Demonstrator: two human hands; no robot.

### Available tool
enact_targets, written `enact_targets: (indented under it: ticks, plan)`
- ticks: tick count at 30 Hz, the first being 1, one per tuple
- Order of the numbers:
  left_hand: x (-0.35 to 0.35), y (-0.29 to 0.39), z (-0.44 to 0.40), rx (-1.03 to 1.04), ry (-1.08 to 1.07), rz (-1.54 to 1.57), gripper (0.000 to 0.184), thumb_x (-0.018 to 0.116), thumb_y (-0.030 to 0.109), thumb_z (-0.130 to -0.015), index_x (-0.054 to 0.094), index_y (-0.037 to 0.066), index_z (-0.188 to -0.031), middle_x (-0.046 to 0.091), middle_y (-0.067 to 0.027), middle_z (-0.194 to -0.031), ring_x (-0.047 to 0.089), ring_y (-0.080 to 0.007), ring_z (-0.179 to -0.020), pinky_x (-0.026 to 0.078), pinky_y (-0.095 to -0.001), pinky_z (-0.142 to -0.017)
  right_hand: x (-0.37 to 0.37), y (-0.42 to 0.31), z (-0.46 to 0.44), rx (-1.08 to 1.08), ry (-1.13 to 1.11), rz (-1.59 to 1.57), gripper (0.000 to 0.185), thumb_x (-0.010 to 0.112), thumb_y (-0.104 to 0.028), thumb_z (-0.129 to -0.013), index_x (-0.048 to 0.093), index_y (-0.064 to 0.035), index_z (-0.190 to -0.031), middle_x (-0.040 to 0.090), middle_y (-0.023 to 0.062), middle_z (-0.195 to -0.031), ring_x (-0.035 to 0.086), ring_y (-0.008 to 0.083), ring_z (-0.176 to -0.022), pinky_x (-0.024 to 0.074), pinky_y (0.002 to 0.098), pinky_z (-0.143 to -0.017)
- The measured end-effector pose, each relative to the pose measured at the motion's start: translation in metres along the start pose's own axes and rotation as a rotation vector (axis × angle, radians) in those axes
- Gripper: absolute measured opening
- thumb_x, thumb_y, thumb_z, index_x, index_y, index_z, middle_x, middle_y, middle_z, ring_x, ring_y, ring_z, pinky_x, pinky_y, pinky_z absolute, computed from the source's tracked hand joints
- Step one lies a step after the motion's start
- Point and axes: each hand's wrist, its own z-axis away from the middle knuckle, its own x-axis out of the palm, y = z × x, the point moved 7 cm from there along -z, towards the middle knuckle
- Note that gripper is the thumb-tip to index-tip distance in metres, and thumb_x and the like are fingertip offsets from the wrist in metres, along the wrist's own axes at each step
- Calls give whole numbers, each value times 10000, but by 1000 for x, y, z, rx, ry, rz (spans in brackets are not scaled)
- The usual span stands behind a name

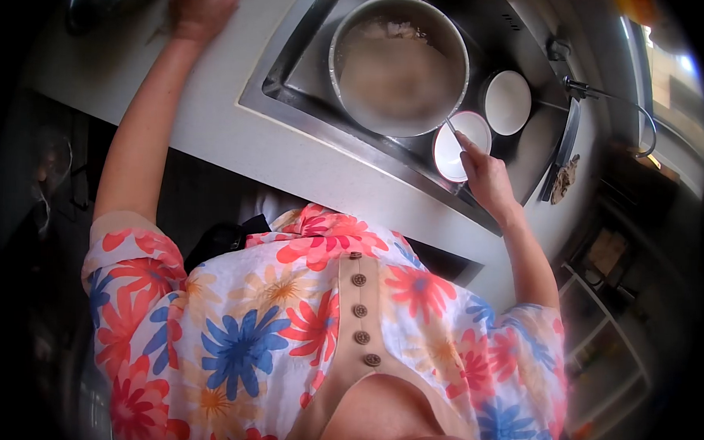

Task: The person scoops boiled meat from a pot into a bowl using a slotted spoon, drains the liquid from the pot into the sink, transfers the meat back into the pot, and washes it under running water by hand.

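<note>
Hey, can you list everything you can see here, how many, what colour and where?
Pot: one, silver-grey, over the sink; cloudy tan contents with pale bits
Slim handle: one, grey, at the pot's rim
Bowls: two, white, in the sink; one red-rimmed, one farther right
Sink: one, steel, set in the counter
Counter: one, off-white, around the sink
Faucet: one, metallic, beyond the sink
Shiny vessel: one, dark metallic, upper left, partly cut off
Crumpled item: one, brown, right of the sink, unclear
Floral top: one, multicoloured, on the person
Left hand: one, at the counter
Right hand: one, on the slim handle
</note>
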Motion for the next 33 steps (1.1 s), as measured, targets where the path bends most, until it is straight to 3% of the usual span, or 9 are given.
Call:
enact_targets:
  ticks: [5,9,13,14,16,22,25,29,33]
  plan:
    - [0,1,-1,6,-16,-13,92,530,52,-709,599,65,-769,579,-104,-860,537,-285,-866,410,-381,-769,48,13,-60,49,60,-19,355,462,-210,-892,503,-181,-1243,621,214,-809,600,383,-783,474,439,-710]
    - [2,1,0,9,-23,-2,85,529,51,-708,593,70,-762,575,-105,-854,536,-282,-858,402,-381,-768,29,3,-66,-20,111,-218,330,502,-193,-878,542,-124,-1198,616,228,-869,597,375,-829,472,393,-733]
    - [2,1,2,21,-13,-24,83,527,51,-706,589,73,-757,574,-99,-846,534,-281,-850,392,-379,-766,0,7,-56,150,145,-368,331,502,-225,-908,533,-119,-1220,662,138,-903,630,187,-800,462,287,-741]
    - [1,2,2,40,-10,-40,83,527,51,-706,588,74,-757,574,-97,-844,534,-280,-848,389,-379,-766,-3,8,-64,255,139,-458,325,496,-225,-906,541,-107,-1206,657,157,-914,632,208,-830,460,290,-756]
    - [2,0,3,32,-15,-34,82,527,55,-705,589,76,-755,576,-94,-842,535,-278,-851,387,-377,-765,1,10,-96,104,337,-436,322,487,-219,-905,542,-100,-1199,647,176,-953,632,227,-871,456,295,-773]
    - [3,1,5,40,-3,-53,83,528,62,-704,595,76,-751,582,-93,-846,538,-274,-859,384,-373,-767,33,-16,-93,-45,210,-384,321,488,-195,-905,536,-126,-1214,629,200,-982,619,236,-940,446,290,-806]
    - [2,0,4,49,20,-40,86,528,61,-703,597,74,-753,582,-93,-845,538,-272,-861,383,-373,-774,14,-1,-57,162,1,-339,328,487,-188,-908,526,-132,-1228,634,196,-966,620,235,-942,448,291,-805]
    - [3,-2,2,11,-14,5,89,526,58,-702,598,72,-754,580,-95,-843,537,-272,-867,384,-374,-788,9,-4,-25,89,65,-279,343,485,-189,-908,507,-140,-1247,631,198,-971,619,268,-945,452,318,-820]
    - [0,0,1,9,-34,-20,90,522,52,-701,593,71,-753,577,-96,-838,534,-276,-858,392,-378,-780,40,7,-68,71,102,-228,343,484,-181,-904,507,-115,-1240,610,200,-1033,600,301,-981,452,339,-838]
